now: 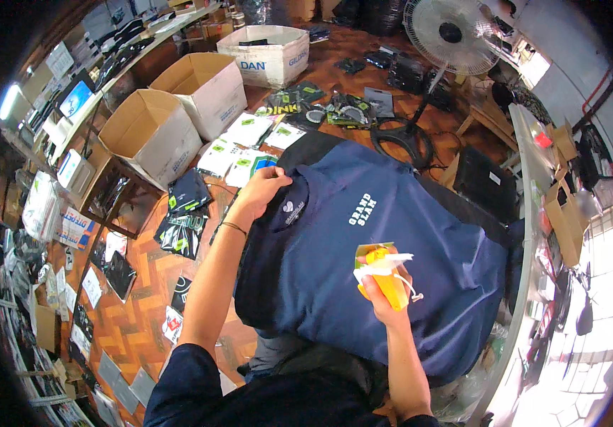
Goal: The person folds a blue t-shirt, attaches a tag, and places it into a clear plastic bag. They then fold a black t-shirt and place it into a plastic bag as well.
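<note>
A navy shirt [406, 235] with white lettering on its chest lies spread over a dark surface in front of me. My left hand [265, 191] pinches the edge of its neckline, beside the printed neck label [292, 212]. Over the lower chest, my right hand [384, 288] is closed around a yellow-and-white handheld tool [390, 286] that looks like a tagging gun. A small green-brown card [370, 250] shows at the tool's upper end. Fingers of the right hand are partly hidden behind the tool.
Large cardboard boxes [151, 135] stand at the far left. Packed garments [246, 146] lie on the wooden floor [132, 313] beyond and left of the shirt. A standing fan [451, 34] is at the far right. Along the right runs a white-edged shelf [534, 185].
</note>
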Tool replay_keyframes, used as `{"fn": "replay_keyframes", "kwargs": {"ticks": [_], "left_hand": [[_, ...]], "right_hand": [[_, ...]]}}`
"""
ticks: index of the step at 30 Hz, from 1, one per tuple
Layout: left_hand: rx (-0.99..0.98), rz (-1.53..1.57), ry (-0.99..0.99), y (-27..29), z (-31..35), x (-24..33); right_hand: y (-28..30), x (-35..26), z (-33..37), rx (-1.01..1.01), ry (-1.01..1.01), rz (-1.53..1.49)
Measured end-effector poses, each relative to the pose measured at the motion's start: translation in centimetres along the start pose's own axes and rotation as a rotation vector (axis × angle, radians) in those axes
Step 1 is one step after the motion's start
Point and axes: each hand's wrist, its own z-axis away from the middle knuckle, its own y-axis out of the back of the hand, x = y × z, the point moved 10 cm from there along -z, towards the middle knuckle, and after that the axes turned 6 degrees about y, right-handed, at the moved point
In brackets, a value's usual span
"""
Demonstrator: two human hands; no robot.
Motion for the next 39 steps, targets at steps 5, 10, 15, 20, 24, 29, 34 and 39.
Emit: {"fn": "replay_keyframes", "kwargs": {"ticks": [5, 10, 15, 20, 24, 29, 34, 39], "left_hand": [[0.035, -0.320, -0.126, 0.0, 1.5, 1.1], [-0.103, -0.086, -0.004, -1.4, 2.9, 2.1], [-0.094, -0.040, -0.188, -2.0, 5.7, 4.7], [-0.041, -0.188, -0.302, -2.0, 6.8, 5.9], [-0.017, -0.324, -0.286, -2.1, 6.8, 5.9], [0.002, -0.428, -0.344, -2.3, 7.4, 6.6], [0.031, -0.400, -0.349, -2.3, 7.9, 6.8], [0.064, -0.419, -0.351, -2.1, 8.1, 6.9]], "right_hand": [[-3.1, 4.4, -5.0, -0.143, -0.192, -0.157], [-6.3, 4.3, -9.4, -0.288, 0.178, 0.171], [-8.9, 3.8, -10.1, -0.357, 0.364, 0.391], [-9.4, 4.2, -9.8, -0.404, 0.322, 0.528], [-9.5, 4.6, -9.7, -0.434, 0.299, 0.536], [-9.5, 5.0, -9.8, -0.448, 0.283, 0.535], [-9.5, 5.1, -9.5, -0.478, 0.243, 0.553], [-9.5, 4.8, -9.1, -0.480, 0.271, 0.540]]}}
